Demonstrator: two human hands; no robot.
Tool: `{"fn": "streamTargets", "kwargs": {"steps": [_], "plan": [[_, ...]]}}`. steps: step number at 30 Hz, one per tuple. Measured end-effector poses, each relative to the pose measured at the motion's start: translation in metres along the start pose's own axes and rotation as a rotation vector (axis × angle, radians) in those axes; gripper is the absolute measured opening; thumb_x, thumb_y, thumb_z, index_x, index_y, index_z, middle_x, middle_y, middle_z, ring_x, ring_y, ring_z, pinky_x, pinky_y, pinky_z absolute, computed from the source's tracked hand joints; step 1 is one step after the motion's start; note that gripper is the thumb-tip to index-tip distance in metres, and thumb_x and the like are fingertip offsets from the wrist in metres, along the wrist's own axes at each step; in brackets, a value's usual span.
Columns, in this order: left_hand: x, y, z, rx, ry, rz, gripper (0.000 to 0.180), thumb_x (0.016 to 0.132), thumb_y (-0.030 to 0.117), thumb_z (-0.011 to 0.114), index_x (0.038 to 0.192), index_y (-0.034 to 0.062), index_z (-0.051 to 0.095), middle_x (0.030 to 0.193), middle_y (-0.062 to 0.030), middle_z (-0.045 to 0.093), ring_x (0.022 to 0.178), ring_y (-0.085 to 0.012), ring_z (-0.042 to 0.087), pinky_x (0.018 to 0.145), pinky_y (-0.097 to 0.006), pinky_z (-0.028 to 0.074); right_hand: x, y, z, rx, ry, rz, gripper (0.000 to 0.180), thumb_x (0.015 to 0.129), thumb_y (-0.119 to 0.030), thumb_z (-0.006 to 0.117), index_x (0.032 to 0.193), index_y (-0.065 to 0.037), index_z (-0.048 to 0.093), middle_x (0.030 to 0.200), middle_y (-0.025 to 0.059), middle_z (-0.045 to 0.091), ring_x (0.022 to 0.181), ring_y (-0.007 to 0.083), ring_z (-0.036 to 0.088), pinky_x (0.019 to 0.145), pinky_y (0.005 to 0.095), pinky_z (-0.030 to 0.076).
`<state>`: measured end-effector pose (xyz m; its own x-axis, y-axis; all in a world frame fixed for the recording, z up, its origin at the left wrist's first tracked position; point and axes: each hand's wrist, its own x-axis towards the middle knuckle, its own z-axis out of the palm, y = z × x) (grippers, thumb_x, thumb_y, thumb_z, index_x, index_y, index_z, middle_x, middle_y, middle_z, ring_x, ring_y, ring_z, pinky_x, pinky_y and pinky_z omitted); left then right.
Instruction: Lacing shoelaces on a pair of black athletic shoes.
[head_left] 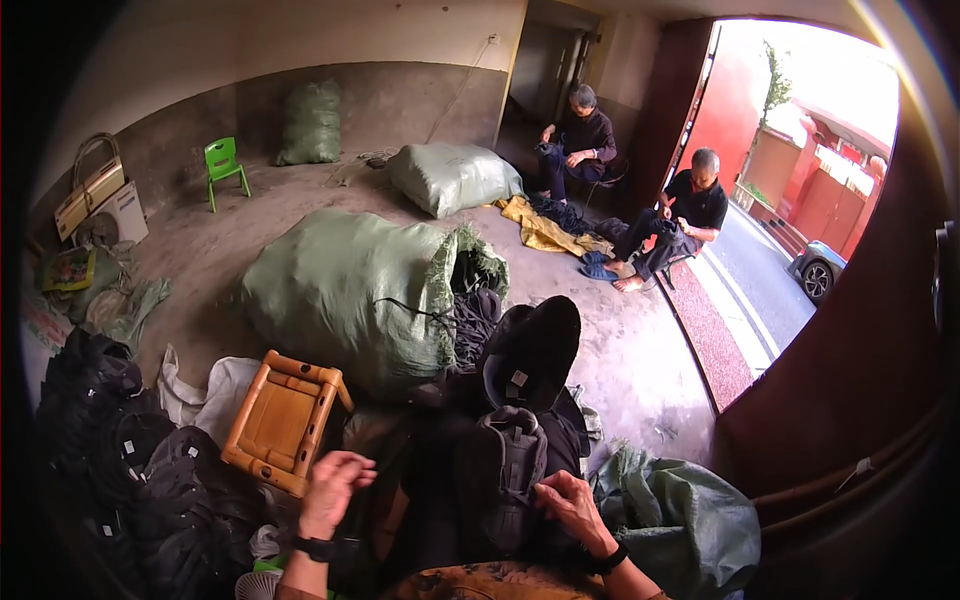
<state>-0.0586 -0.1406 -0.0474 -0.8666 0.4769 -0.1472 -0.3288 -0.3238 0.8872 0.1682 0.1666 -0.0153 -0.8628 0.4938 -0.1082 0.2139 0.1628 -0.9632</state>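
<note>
A black shoe upper [512, 470] lies on my lap with its toe end toward me, its eyelet edges showing. My right hand [575, 512] is closed in a pinch at the right edge of this upper; whatever sits between the fingertips is too small to name. Off to the left, apart from the upper, my left hand [338, 488] is raised with its fingers pressed together; what they hold, if anything, cannot be made out. Just beyond the upper, another dark piece [530, 355] with a small white label stands up.
A bamboo stool [285, 420] stands left, beside a heap of black uppers [175, 480]. Ahead lies an open green sack [350, 290] of dark strips. A crumpled green sack [680, 520] is at right. Two people [580, 140] sit working near the doorway; a green chair [225, 170] stands behind.
</note>
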Motion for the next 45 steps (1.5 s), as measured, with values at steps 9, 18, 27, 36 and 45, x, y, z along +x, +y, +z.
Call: {"fn": "streamTargets", "kwargs": {"steps": [9, 18, 27, 36, 45], "plan": [[-0.007, -0.03, 0.129, 0.803, -0.281, 0.491, 0.004, 0.085, 0.007, 0.065, 0.086, 0.0035, 0.063, 0.076, -0.0117, 0.064, 0.067, -0.0267, 0.065, 0.061, -0.033, 0.051, -0.002, -0.005, 0.001, 0.023, -0.004, 0.037, 0.022, 0.093, -0.021, 0.064, 0.09, 0.001, 0.061, 0.07, 0.0052, 0.065, 0.057, 0.0088, 0.057, 0.052, 0.0236, 0.046], [-0.026, -0.04, 0.131, 0.838, -0.344, 0.336, 0.004, 0.087, 0.006, 0.063, 0.088, 0.0022, 0.063, 0.074, -0.0085, 0.066, 0.067, -0.0188, 0.067, 0.06, -0.028, 0.052, 0.003, -0.006, 0.002, 0.026, 0.014, 0.01, 0.019, 0.094, -0.02, 0.063, 0.089, -0.001, 0.061, 0.069, 0.0036, 0.063, 0.055, 0.0068, 0.054, 0.051, 0.0208, 0.044], [-0.021, -0.045, 0.14, 0.946, -0.196, 0.577, 0.004, 0.086, 0.011, 0.062, 0.084, 0.0104, 0.059, 0.078, -0.0067, 0.06, 0.067, -0.029, 0.064, 0.057, -0.037, 0.052, -0.002, -0.005, 0.006, 0.035, 0.011, 0.013, 0.019, 0.094, -0.019, 0.064, 0.088, -0.001, 0.061, 0.07, 0.004, 0.065, 0.055, 0.0063, 0.054, 0.051, 0.0201, 0.044], [-0.015, -0.037, 0.156, 1.198, -0.168, 0.666, 0.01, 0.081, 0.006, 0.063, 0.081, 0.0085, 0.054, 0.076, -0.007, 0.056, 0.067, -0.0259, 0.063, 0.055, -0.035, 0.051, 0.005, -0.007, 0.005, 0.04, 0.018, 0.015, 0.019, 0.094, -0.02, 0.064, 0.089, -0.001, 0.061, 0.071, 0.0041, 0.065, 0.055, 0.0065, 0.054, 0.051, 0.0202, 0.045], [-0.024, -0.025, 0.181, 1.923, -0.328, 1.139, 0.005, 0.079, 0.016, 0.058, 0.079, 0.0145, 0.053, 0.078, 0.0, 0.048, 0.077, -0.0125, 0.053, 0.063, -0.026, 0.04, 0.005, 0.013, -0.001, -0.113, 0.041, -0.052, 0.017, 0.09, -0.017, 0.067, 0.091, -0.001, 0.061, 0.072, 0.006, 0.064, 0.06, 0.0108, 0.059, 0.054, 0.0256, 0.047]]}}
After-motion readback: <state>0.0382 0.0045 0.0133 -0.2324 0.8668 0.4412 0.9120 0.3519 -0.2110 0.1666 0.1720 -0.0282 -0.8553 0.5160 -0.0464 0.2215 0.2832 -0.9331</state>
